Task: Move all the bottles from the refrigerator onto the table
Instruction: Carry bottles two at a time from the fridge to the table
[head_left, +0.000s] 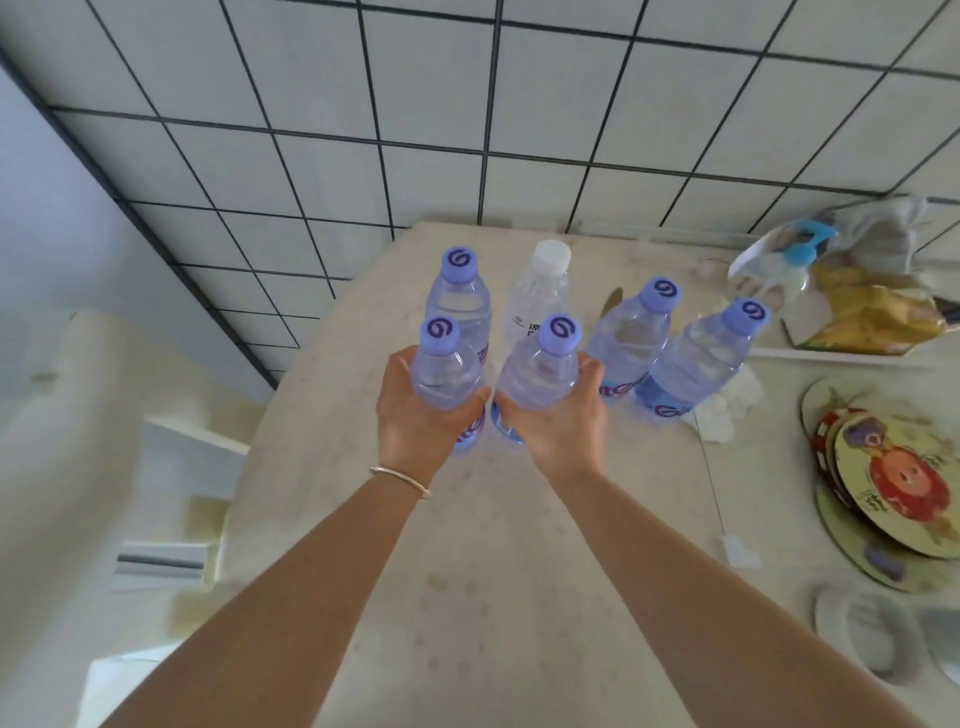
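Observation:
Both my hands reach over the cream table. My left hand is wrapped around a clear bottle with a purple cap. My right hand grips a second purple-capped bottle; both bottle bases are at or just above the tabletop. Behind them stand a purple-capped bottle, a white-capped clear bottle, and two more purple-capped bottles to the right. The refrigerator is out of view.
A plastic bag with blue and yellow items lies at the back right by the tiled wall. Round printed coasters are stacked at the right edge, with crumpled tissue beside the bottles. A white chair stands left of the table.

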